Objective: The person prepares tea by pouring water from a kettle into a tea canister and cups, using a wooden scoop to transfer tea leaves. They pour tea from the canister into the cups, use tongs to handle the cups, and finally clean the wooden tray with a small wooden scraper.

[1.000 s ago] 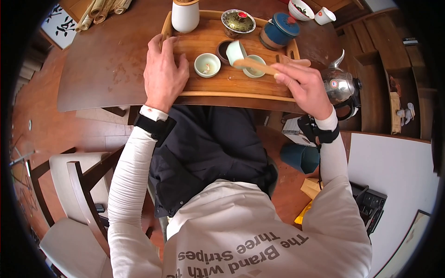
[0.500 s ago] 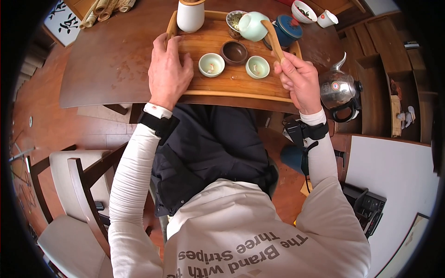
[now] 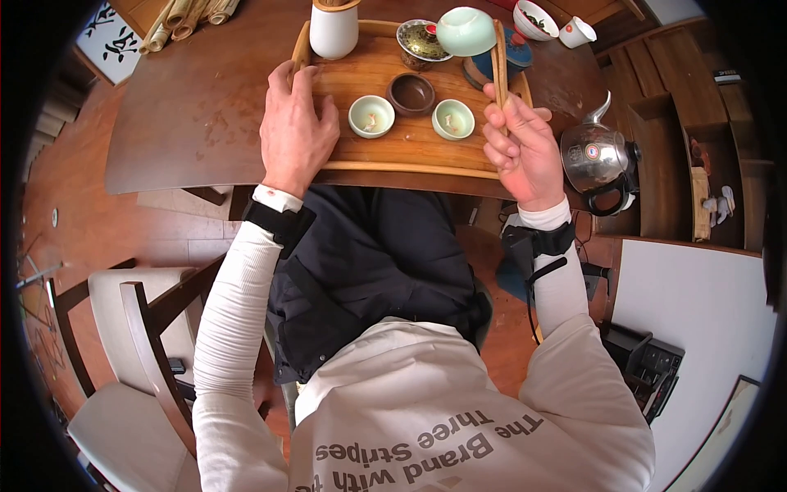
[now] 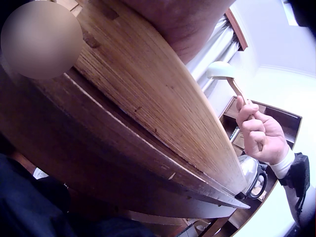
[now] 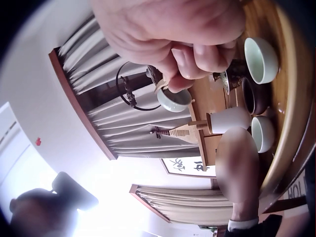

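My right hand grips a pair of wooden tea tongs, thumb and fingers curled round them. Their tips clamp the rim of a pale green teacup, lifted clear above the tray; the right wrist view also shows this cup. My left hand rests loosely at the left end of the wooden tea tray. Two matching cups, a left one and a right one, stand on the tray near a dark brown bowl. Each has a small reddish figure inside.
A white holder, a lidded patterned gaiwan and a blue pot stand at the tray's far side. Beyond are a white bowl and a white cup. A steel kettle is off the right side.
The right hand has raised the tonged cup from over the right teacup, up above the gaiwan and blue pot, turning it on the way. The left hand has stayed at the tray.
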`<state>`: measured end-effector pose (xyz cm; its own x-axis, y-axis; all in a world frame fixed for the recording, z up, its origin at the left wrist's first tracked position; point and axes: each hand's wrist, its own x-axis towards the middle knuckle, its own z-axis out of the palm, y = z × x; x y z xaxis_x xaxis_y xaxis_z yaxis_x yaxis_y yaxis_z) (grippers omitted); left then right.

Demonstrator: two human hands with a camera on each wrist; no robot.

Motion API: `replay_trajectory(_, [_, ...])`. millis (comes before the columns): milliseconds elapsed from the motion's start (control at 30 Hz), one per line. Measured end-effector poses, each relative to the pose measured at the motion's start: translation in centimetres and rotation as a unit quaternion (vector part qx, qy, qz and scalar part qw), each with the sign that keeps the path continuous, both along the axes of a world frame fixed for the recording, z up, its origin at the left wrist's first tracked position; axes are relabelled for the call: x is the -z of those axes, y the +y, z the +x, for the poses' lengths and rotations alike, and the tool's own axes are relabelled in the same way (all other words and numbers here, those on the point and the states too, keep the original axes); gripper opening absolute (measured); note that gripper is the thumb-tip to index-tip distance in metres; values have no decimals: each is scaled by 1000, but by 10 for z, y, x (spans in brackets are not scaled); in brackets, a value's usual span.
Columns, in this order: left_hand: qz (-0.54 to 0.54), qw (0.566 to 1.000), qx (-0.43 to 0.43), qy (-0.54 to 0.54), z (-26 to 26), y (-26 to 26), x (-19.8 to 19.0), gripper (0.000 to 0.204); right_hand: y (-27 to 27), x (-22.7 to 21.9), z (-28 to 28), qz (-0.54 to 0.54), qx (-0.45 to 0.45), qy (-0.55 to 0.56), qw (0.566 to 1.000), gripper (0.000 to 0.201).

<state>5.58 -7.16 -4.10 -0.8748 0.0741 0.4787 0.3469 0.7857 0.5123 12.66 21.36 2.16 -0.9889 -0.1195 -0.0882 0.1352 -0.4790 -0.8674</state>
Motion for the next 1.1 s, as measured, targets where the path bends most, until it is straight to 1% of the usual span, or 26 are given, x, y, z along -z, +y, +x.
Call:
replay_trajectory(67, [-1, 1000, 1, 1, 0, 0, 0, 41, -2, 6, 2, -26, -10, -13, 1000, 38])
replay_trajectory(267, [-5, 1000, 2, -2, 0, -1, 0, 41, -6, 12, 3, -59, -20, -32, 998, 39])
replay_trajectory(1100, [-3, 1000, 2, -2, 0, -1, -1, 41, -7, 20, 4, -90, -31, -47, 994, 39])
